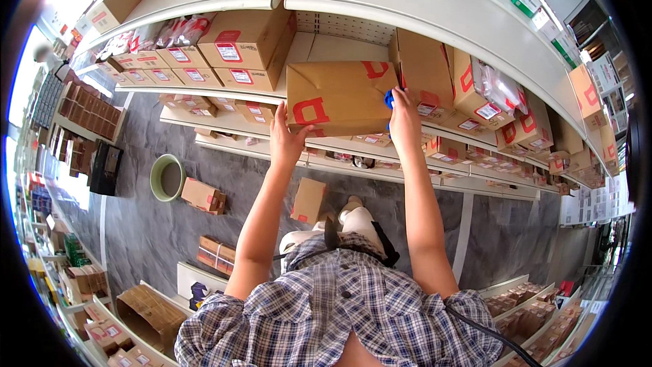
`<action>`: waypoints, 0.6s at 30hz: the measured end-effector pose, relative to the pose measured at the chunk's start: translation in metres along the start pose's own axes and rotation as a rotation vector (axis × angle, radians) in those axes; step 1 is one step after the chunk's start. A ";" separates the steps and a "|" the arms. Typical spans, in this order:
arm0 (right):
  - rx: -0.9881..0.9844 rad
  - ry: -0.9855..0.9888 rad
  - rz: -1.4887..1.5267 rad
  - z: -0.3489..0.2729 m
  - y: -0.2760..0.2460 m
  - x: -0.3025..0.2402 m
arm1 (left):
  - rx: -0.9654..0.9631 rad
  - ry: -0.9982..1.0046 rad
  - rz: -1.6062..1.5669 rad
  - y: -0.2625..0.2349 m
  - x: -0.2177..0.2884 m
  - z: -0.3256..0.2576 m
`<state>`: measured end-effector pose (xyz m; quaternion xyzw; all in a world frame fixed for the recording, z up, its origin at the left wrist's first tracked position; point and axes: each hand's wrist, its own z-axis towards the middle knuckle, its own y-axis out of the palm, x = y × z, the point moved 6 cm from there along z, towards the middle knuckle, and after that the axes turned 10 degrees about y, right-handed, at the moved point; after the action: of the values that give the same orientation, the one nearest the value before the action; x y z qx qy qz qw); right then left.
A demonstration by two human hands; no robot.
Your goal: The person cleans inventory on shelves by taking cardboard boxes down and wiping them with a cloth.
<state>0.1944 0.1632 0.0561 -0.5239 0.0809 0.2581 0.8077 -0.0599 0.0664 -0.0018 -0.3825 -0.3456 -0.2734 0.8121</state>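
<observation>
The biggest thing in front of me is the pale shelf (339, 51), which runs from side to side. A gap in it shows just past the far edge of my big brown box (343, 98). The box is between my two hands, out in front of me, with its long side going left to right, much like the shelf. I can't tell if its underside touches the shelf.

Past the box on the left is a stack of boxes (248, 37). On the right, a tall brown box (418, 68) stands very close to the right end of mine, so I think that's the tight side.

My left grip (288, 139) is closed on the near left corner, thumb over the front. My right grip (405, 112) is pressed on the right end, and it is the hand nearer to the tall box. The smallest bit is something blue (389, 99), between my right fingers and the box. I can't tell what it is.
</observation>
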 end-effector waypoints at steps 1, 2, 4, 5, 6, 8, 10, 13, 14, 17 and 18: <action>-0.006 0.015 0.001 0.000 -0.001 0.001 | 0.002 0.005 0.022 -0.001 0.001 0.001; -0.013 0.029 0.002 0.001 -0.002 0.001 | -0.006 0.017 0.054 -0.001 0.000 0.001; 0.016 0.077 0.054 -0.011 -0.007 0.001 | 0.003 0.016 0.030 0.000 -0.005 0.000; 0.038 0.126 0.102 -0.021 -0.010 0.003 | 0.011 0.008 0.004 0.000 -0.005 0.000; 0.112 0.122 0.077 -0.030 -0.016 0.005 | 0.013 0.008 0.004 0.000 -0.005 0.001; 0.053 0.287 0.099 -0.040 -0.024 0.021 | -0.010 -0.045 0.000 0.000 0.000 0.006; 0.059 0.445 0.119 -0.050 -0.030 0.041 | 0.013 -0.084 -0.082 0.000 -0.005 0.006; -0.213 0.580 0.515 -0.060 -0.012 0.065 | 0.021 -0.074 -0.144 0.006 -0.019 0.004; -0.254 0.513 0.426 -0.062 -0.006 0.065 | 0.007 -0.029 -0.115 0.009 -0.028 0.000; -0.323 0.404 0.368 -0.063 0.025 0.081 | -0.051 0.046 -0.218 0.019 -0.059 -0.017; -0.427 0.453 0.505 -0.064 0.034 0.077 | -0.103 -0.007 -0.304 0.024 -0.072 -0.024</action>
<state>0.2522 0.1429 -0.0307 -0.6871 0.3276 0.3375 0.5538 -0.0787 0.0728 -0.0789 -0.3681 -0.3879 -0.4091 0.7394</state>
